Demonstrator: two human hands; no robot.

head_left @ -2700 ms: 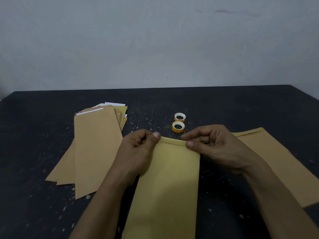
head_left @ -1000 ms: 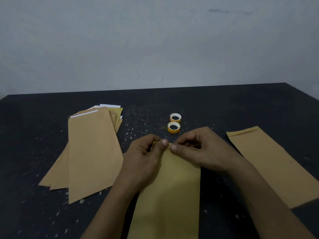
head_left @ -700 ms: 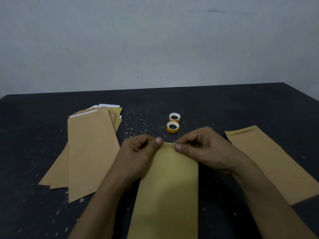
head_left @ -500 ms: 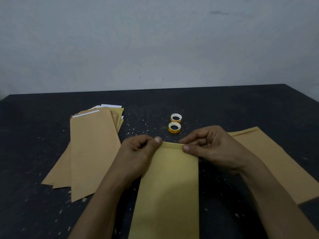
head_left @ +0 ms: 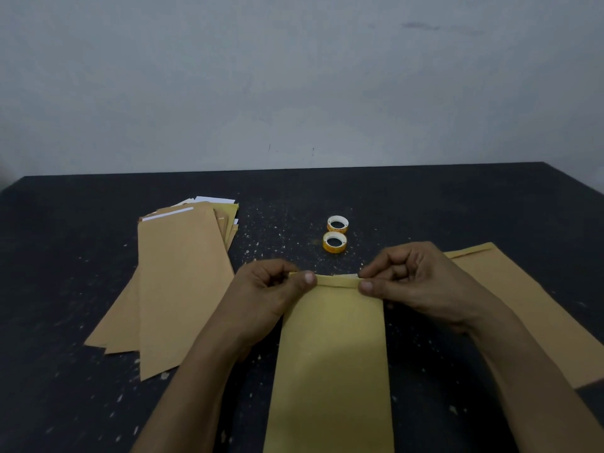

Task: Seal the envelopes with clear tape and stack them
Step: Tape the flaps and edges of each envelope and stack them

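Observation:
A long brown envelope (head_left: 331,361) lies lengthwise in front of me on the black table (head_left: 425,204). Its top flap is folded down. My left hand (head_left: 271,295) pinches the flap's left corner between thumb and curled fingers. My right hand (head_left: 415,282) pinches the flap's right corner the same way. Two small rolls of clear tape with yellow cores, the nearer roll (head_left: 334,242) and the farther roll (head_left: 338,223), lie just beyond the envelope. A single brown envelope (head_left: 529,308) lies to the right, partly under my right forearm.
A fanned pile of brown envelopes (head_left: 176,282), some with white paper showing at the top, lies on the left of the table. A plain grey wall (head_left: 294,76) stands behind the table's far edge.
My hands, close together at the middle of the flap a second ago, have slid apart along the fold to its two corners. The other envelopes and the tape rolls stayed put.

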